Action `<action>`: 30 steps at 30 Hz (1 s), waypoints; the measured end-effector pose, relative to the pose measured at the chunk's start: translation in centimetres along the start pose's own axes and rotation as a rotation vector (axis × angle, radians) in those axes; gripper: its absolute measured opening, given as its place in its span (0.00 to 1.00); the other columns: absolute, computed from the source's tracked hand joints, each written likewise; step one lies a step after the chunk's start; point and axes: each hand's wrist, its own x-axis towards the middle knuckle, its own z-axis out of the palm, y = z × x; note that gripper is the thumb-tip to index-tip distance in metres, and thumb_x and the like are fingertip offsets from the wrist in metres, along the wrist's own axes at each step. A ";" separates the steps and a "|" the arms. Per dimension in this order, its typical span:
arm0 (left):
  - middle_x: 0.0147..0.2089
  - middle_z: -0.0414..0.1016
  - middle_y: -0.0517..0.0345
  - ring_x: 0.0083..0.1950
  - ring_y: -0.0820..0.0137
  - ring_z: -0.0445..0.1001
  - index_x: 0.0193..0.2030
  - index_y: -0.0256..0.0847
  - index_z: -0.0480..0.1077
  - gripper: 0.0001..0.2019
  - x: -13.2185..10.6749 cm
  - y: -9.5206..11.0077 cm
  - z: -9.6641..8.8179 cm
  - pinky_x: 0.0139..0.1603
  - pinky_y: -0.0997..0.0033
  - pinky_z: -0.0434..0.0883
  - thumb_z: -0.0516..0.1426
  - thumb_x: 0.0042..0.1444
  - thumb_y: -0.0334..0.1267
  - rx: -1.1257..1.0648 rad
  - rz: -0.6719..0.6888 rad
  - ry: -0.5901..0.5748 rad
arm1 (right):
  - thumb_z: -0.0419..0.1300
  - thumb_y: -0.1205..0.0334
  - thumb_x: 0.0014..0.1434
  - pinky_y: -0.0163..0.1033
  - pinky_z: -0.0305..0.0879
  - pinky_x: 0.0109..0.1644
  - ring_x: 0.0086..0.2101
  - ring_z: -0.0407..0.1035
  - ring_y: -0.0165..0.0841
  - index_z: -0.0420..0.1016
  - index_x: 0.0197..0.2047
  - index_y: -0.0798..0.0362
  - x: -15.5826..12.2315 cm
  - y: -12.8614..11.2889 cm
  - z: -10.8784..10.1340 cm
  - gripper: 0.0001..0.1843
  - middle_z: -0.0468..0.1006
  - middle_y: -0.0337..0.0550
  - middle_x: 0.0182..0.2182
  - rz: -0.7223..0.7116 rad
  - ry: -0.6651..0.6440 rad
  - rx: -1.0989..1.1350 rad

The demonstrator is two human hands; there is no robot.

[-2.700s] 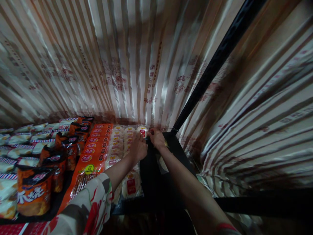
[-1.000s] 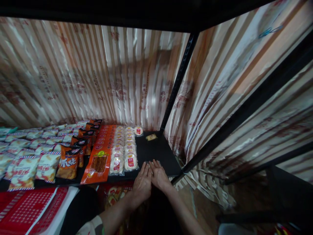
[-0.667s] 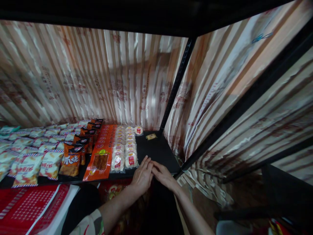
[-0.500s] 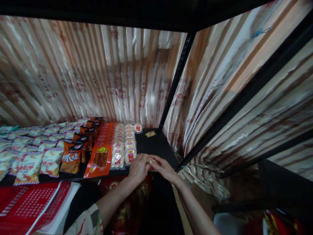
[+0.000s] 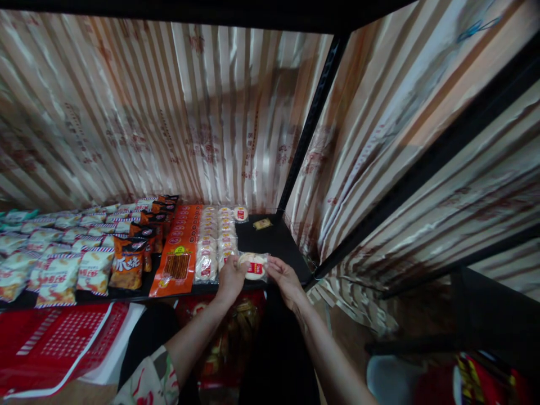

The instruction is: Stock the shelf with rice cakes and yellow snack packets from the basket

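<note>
A round white cake in a clear wrapper with a red label (image 5: 253, 265) lies at the front of a black shelf (image 5: 282, 247). My left hand (image 5: 230, 279) grips its left edge and my right hand (image 5: 285, 279) grips its right edge. Just left of it run two rows of the same wrapped cakes (image 5: 215, 241), from the shelf front to the back. One more such cake (image 5: 241, 213) sits alone at the back, next to a small yellow packet (image 5: 262, 224).
Left of the cakes lie orange snack strips (image 5: 178, 254), dark orange bags (image 5: 127, 267) and pale striped bags (image 5: 54, 261). A black upright post (image 5: 311, 122) stands at the shelf's back right corner. Striped shiny fabric (image 5: 177, 112) lines the walls. A red basket (image 5: 54, 343) sits lower left.
My hands pulled back from the shelf's rear corner to its front edge, dipped below it, and now hold a wrapped cake that was not there before.
</note>
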 end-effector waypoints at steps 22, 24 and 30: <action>0.31 0.72 0.56 0.30 0.77 0.73 0.33 0.34 0.64 0.05 -0.9 2.4 2.1 0.35 0.75 0.74 0.54 0.53 0.22 -0.816 -0.401 0.083 | 0.72 0.62 0.34 0.25 0.67 0.32 0.26 0.68 0.21 0.74 0.28 0.53 1.4 2.7 0.7 0.16 0.76 0.33 0.26 0.155 0.215 0.415; 0.30 0.72 0.57 0.30 0.77 0.73 0.35 0.34 0.64 0.06 -0.7 2.4 2.1 0.31 0.77 0.73 0.56 0.52 0.23 -0.783 -0.399 0.068 | 0.72 0.64 0.35 0.26 0.68 0.31 0.24 0.68 0.22 0.74 0.27 0.53 1.6 2.9 0.9 0.15 0.76 0.34 0.25 0.165 0.245 0.461; 0.30 0.70 0.58 0.29 0.77 0.72 0.37 0.34 0.64 0.07 -0.2 2.2 2.4 0.24 0.82 0.69 0.55 0.51 0.24 -0.662 -0.383 0.061 | 0.70 0.64 0.37 0.30 0.72 0.38 0.31 0.72 0.27 0.72 0.29 0.52 2.1 4.3 1.6 0.14 0.77 0.36 0.29 0.139 0.227 0.538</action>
